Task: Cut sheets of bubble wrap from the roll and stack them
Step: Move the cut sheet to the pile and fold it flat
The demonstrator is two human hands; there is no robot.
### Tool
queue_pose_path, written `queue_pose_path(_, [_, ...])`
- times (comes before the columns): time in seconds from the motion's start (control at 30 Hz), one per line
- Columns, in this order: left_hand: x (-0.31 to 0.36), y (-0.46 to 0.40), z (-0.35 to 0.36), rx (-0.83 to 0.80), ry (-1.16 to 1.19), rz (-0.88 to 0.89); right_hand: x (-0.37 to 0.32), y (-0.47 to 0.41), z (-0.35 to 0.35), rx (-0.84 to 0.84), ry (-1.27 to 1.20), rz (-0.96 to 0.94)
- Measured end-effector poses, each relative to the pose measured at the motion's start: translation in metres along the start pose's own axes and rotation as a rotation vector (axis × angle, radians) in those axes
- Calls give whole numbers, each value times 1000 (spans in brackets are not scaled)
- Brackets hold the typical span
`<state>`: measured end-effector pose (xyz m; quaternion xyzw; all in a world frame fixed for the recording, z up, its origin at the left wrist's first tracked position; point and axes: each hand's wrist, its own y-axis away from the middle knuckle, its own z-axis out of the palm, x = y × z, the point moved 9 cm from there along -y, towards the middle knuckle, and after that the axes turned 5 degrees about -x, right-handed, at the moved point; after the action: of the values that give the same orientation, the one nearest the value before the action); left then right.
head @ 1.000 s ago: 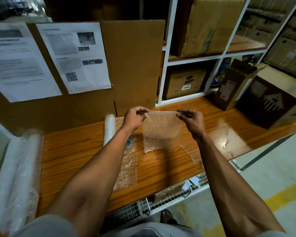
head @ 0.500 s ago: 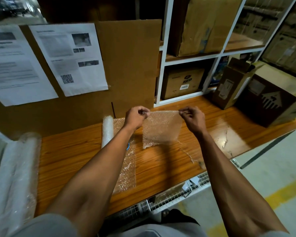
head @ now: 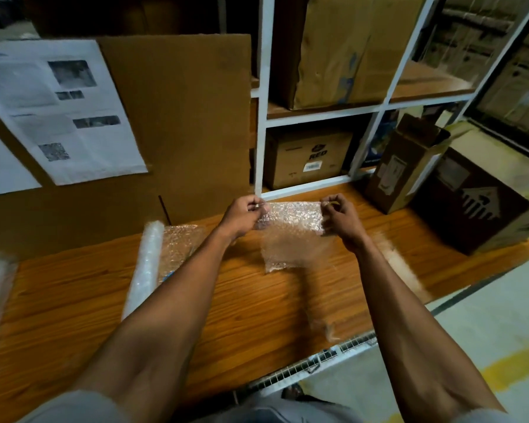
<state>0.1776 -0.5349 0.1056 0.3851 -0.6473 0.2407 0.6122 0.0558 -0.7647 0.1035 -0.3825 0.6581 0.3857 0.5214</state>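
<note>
While sheet (head: 290,227) hangs above table (head: 74,288), left hand (head: 242,216) and right hand (head: 342,219) pinch top corners.

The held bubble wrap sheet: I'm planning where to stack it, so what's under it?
Under the sheet shows only bare wooden tabletop, seen through the plastic. Nothing appears hidden there.

Clear bubbled sheet (head: 290,232), orange wood-grain table (head: 74,300), brown cardboard panel (head: 180,117), white shelf frame (head: 261,87).
</note>
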Motion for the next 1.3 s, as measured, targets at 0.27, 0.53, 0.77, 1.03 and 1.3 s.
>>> queue_pose_path(0.27, [-4,-47,82,-135,131,-120,43,-54,-75,-156,88,180])
queue_pose_path(0.53, [-34,-91,113,-74,-139,-217,82,-96,-117,-131,171,202])
queue_pose_path(0.77, [-71,-123,116,32,-291,-297,120,-145,-121,-81,324,115])
queue_pose_path(1.03, [-102,-171,104,128,-440,-372,166,-210,-121,-86,467,102])
queue_pose_path(1.3, [-120,-226,93,185,-509,-391,164,-263,-114,-79,593,51])
